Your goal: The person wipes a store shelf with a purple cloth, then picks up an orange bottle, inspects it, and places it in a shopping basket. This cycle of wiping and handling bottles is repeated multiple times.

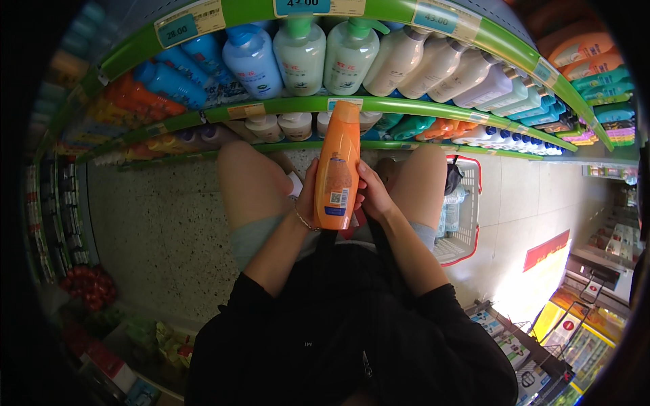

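Note:
Between my two hands an orange plastic bottle (337,177) stands with its cap pointing towards the shelves and its printed back label facing up at me. My left hand (306,195) grips its left side, fingers mostly hidden behind it. On the right side, my right hand (373,190) holds it with the thumb along the edge and fingertips curled behind. Past the cap runs the green edge of a shelf (284,106) that bears pale green pump bottles (299,61), a blue pump bottle (252,63) and several cream bottles (395,61).
A white shopping basket with a red rim (476,223) stands on the floor to my right, with clear plastic bottles (451,217) inside. Lower shelves hold white tubs (295,127) and coloured bottles. Boxed goods (513,350) are at the lower right, and red round items (89,288) at the left.

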{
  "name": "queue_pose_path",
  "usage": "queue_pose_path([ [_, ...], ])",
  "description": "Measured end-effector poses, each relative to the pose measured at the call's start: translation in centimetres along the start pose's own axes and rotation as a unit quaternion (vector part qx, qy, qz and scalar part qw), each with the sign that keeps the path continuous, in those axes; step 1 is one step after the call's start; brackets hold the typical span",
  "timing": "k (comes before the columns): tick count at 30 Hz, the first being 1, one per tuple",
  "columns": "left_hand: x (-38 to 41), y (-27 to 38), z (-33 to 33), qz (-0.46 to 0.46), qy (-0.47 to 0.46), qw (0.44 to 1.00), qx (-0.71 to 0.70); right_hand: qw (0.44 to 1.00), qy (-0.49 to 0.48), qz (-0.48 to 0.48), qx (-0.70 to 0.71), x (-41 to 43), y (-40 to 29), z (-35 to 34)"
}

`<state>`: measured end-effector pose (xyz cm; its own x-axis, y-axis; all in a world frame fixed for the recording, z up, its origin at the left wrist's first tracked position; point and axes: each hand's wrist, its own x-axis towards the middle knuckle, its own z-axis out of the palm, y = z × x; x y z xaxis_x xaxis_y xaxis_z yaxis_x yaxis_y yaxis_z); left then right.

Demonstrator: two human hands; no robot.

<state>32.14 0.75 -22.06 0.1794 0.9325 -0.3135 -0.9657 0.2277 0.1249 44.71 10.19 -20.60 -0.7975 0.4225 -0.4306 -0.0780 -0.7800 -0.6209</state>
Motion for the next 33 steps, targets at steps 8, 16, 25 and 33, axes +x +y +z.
queue_pose_path([
  [8,0.3,-0.1,-0.4,0.018,-0.003,0.999,0.042,1.0,0.009,0.004,-0.017,0.1,0.2,-0.5],
  [16,1.7,-2.4,-1.9,0.172,0.189,0.914,0.315,0.961,0.144,-0.099,-0.215,-1.7,1.3,0.8],
  [25,2.8,-5.8,8.1,0.107,0.019,0.811,0.575,0.971,0.158,-0.177,-0.019,-9.4,-4.3,-1.5],
  [33,6.4,-9.7,10.9,0.038,-0.172,0.533,0.827,0.871,0.382,-0.249,0.182,-17.4,-7.0,-11.9],
])
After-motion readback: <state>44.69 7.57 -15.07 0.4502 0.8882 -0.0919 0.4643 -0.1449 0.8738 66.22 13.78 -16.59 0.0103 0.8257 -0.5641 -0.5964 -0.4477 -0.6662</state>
